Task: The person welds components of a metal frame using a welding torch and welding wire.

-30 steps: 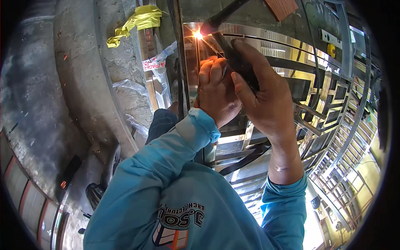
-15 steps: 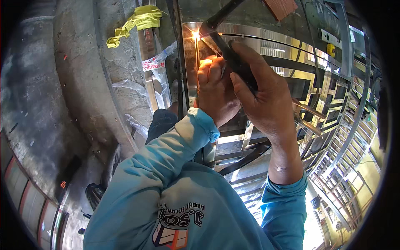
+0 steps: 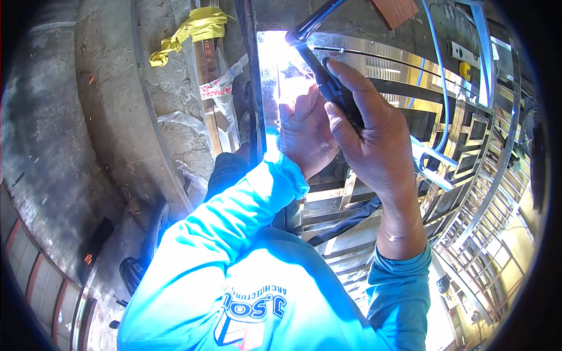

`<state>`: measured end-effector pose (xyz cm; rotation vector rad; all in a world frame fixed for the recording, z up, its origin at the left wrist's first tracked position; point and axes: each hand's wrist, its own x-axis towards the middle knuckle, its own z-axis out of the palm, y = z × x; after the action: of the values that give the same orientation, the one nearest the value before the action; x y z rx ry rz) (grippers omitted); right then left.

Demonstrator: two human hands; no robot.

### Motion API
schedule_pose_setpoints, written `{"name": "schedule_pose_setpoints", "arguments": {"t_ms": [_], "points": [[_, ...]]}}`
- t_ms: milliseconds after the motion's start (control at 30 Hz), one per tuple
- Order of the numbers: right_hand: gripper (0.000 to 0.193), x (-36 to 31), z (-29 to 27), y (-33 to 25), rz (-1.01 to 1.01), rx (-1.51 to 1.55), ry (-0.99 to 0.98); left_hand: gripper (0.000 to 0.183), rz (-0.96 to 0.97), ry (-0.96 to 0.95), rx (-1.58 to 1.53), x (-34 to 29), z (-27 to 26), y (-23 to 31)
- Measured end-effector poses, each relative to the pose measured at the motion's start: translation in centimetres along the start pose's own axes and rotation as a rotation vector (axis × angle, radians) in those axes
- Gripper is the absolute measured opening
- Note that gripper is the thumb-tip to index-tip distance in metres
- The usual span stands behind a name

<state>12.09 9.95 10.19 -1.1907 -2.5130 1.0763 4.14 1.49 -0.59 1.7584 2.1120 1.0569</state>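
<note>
My right hand (image 3: 377,134) is closed around the black handle of a welding torch (image 3: 328,82), its head tilted to the far left. A blinding white arc (image 3: 282,51) burns at the torch tip, on the corner of a polished metal frame (image 3: 268,88). Just below the arc, my left hand (image 3: 307,134) lies close to the frame, fingers bent and pressed together, beside the torch handle. A thin line shows near its fingertips, but glare hides what they hold, if anything. The weld spot itself is washed out.
A metal grille with bars and square patterns (image 3: 468,131) spreads to the right. On the left, yellow cloth (image 3: 206,24) wraps a post, with torn clear plastic (image 3: 225,111) below. A cable (image 3: 443,99) hangs at right. A wooden block (image 3: 397,11) sits at the far edge.
The small orange glow at the torch tip has become a bright white-blue arc that lights my sleeves and the frame. Both hands and the torch have hardly moved.
</note>
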Motion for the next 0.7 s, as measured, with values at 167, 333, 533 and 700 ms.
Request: {"name": "schedule_pose_setpoints", "arguments": {"t_ms": [167,333,533,700], "points": [[0.05,-0.18,-0.06,-0.16,0.008,0.04,0.026,0.037,-0.016,0.061,-0.058,0.37,0.1,-0.11],[0.05,-0.17,-0.22,-0.18,-0.003,-0.003,0.0,0.039,0.015,0.04,-0.007,0.22,0.01,0.03],[0.05,-0.12,-0.24,-0.07,0.009,0.056,-0.009,0.037,0.003,0.034,-0.11,0.29,0.23,-0.03],[0.049,-0.39,-0.06,0.0,-0.005,0.05,0.048,0.036,-0.01,0.023,-0.01,0.28,-0.12,0.03]]}}
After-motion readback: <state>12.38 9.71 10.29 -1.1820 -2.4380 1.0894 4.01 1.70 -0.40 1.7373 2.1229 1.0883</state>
